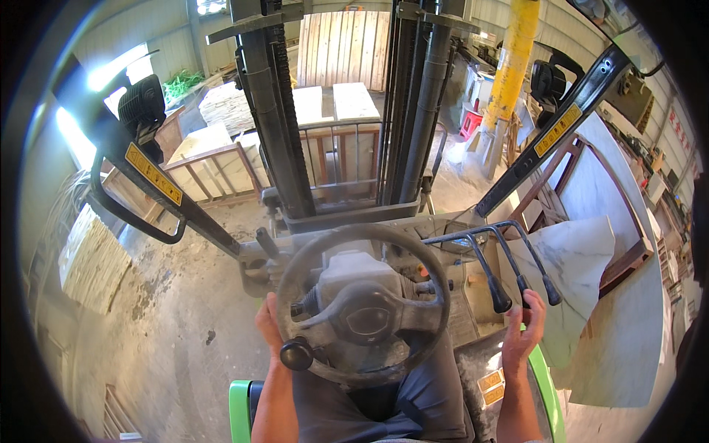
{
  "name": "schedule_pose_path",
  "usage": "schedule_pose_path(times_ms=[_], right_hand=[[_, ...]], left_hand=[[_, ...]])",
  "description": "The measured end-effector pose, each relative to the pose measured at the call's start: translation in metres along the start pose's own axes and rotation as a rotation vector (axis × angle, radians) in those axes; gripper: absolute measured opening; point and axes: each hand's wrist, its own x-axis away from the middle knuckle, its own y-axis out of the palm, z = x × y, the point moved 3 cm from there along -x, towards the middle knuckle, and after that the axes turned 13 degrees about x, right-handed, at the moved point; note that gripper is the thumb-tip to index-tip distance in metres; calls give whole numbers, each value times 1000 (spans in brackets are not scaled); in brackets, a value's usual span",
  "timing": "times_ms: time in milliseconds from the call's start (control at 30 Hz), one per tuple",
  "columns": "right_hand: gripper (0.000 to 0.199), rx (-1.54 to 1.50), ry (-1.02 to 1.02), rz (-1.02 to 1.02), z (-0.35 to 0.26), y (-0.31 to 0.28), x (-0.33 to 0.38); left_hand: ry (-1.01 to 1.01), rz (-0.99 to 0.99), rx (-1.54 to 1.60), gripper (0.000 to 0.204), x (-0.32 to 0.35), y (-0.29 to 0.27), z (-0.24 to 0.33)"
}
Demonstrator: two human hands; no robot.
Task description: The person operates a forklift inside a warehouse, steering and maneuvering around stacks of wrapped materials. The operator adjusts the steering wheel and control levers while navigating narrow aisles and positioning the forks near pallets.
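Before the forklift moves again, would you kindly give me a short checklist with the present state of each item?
1. Left hand on the steering wheel rim, beside the spinner knob: ok.
2. Right hand at the control levers, fingertips touching one: ok.
3. View ahead past the mast: not ok, the mast blocks the middle.
4. Stone slabs close on the right: not ok, very near the cab.
5. Forks: cannot tell, hidden below.
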Motion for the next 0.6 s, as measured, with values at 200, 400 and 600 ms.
schedule_pose_path(times_ms=[200, 400, 600], right_hand=[[37, 13, 356, -95, 37, -4, -6], [27, -45, 182, -72, 32, 24, -49], [24, 40, 202, -42, 30, 35, -72]], left_hand=[[135, -86, -147, 34, -11, -13, -19], [185, -115, -329, 28, -10, -18, -12], [58, -37, -136, 35, -12, -21, -22]])
